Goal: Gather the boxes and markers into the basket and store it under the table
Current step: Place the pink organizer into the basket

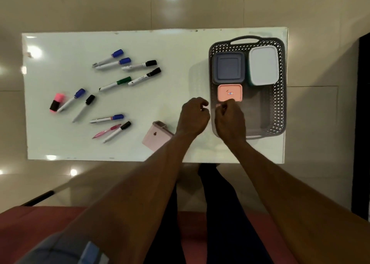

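1. Leftward, loose markers [112,87] lie scattered across the tabletop [180,49].
2. Left hand [193,116] hovers curled, grasping nothing; next it likely gathers the markers.
3. Right hand [230,119], fingers curled, meets the pink box [230,92] inside the basket [280,79]; whether it grips is unclear.

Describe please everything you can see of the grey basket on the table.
The basket is dark grey, looks like plastic, rectangular, with perforated lattice walls and a handle at each short end. It stands upright at the right end of the white table. Inside lie a grey-blue box, a white-lidded box and a small pink box. The right hand reaches over its near left corner.
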